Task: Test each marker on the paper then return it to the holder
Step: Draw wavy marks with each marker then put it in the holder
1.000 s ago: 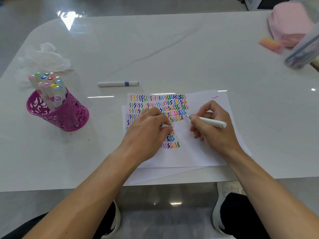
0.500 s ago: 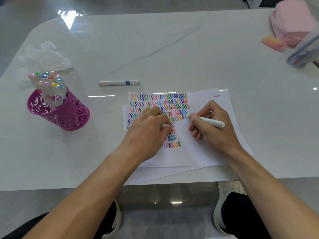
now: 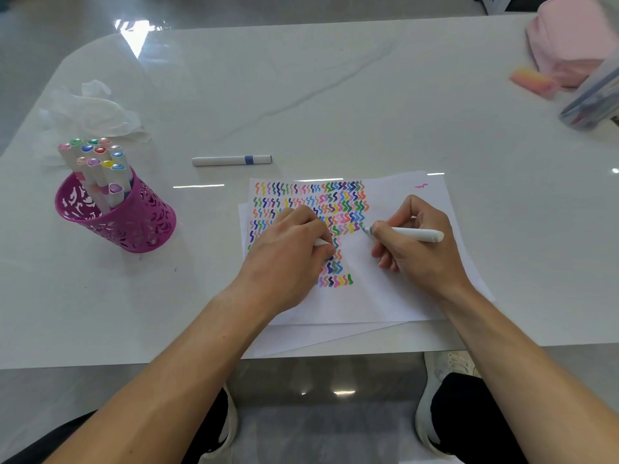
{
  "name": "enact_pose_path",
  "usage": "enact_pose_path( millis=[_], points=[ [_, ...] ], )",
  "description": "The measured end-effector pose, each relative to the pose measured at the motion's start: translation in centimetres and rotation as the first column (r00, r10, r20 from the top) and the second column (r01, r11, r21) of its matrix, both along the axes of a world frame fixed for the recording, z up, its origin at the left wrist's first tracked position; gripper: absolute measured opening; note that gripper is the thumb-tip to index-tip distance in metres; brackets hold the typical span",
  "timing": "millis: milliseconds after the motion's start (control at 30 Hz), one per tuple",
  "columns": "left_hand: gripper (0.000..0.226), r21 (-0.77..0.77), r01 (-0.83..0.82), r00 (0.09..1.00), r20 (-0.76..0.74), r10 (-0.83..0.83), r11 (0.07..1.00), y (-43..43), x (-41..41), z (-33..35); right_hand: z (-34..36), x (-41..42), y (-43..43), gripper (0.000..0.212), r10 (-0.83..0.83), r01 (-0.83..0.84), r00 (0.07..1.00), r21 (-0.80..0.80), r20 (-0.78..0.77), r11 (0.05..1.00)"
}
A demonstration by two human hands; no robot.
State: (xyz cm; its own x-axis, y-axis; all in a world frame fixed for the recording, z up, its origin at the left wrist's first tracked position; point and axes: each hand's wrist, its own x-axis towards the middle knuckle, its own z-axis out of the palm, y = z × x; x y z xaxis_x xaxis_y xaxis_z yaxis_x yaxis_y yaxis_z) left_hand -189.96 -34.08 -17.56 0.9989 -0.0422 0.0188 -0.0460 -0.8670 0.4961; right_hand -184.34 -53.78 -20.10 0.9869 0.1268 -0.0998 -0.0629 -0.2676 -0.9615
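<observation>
My right hand [image 3: 415, 242] grips a white marker [image 3: 413, 234], whose tip touches the paper [image 3: 395, 296] at the right end of rows of coloured squiggles. My left hand [image 3: 288, 256] rests on the sheet with its fingers curled round a small white piece, apparently the marker's cap [image 3: 320, 242]. A magenta cut-out holder [image 3: 134, 222] at the left holds several markers with coloured caps [image 3: 97, 162]. Another white marker with a blue band [image 3: 231, 160] lies on the table behind the paper.
The white table [image 3: 335, 95] has crumpled clear plastic [image 3: 90, 108] behind the holder. At the far right are a pink pouch [image 3: 572, 38], a pink-orange eraser [image 3: 532, 80] and a clear case [image 3: 593, 102]. The table's front edge runs just below the paper stack.
The marker tip has made small strokes at the end of a squiggle row. Both hands have otherwise stayed in place.
</observation>
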Motion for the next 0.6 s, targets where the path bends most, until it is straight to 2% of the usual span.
enact_pose_path(
  millis=[133,333,500,600],
  points=[
    [0.011,0.000,0.006,1.000,0.007,-0.006,1.000,0.0,0.0,0.2,0.1,0.0,0.1,0.024,0.030,-0.030,1.000,0.030,0.001,0.999],
    [0.014,-0.055,0.002,1.000,0.025,0.000,0.998,0.6,0.1,0.7,0.9,0.3,-0.5,0.016,0.068,-0.067,0.998,0.211,-0.002,0.975],
    [0.014,-0.192,-0.086,0.994,0.052,0.098,0.978,1.0,0.5,1.4,1.8,0.0,-0.2,0.010,0.081,-0.090,0.996,0.238,0.049,0.967],
    [0.013,-0.345,-0.215,0.976,-0.053,0.210,0.914,0.9,0.7,1.7,2.7,-0.1,0.3,0.012,0.083,-0.088,0.996,0.297,0.032,0.951]
  ],
)
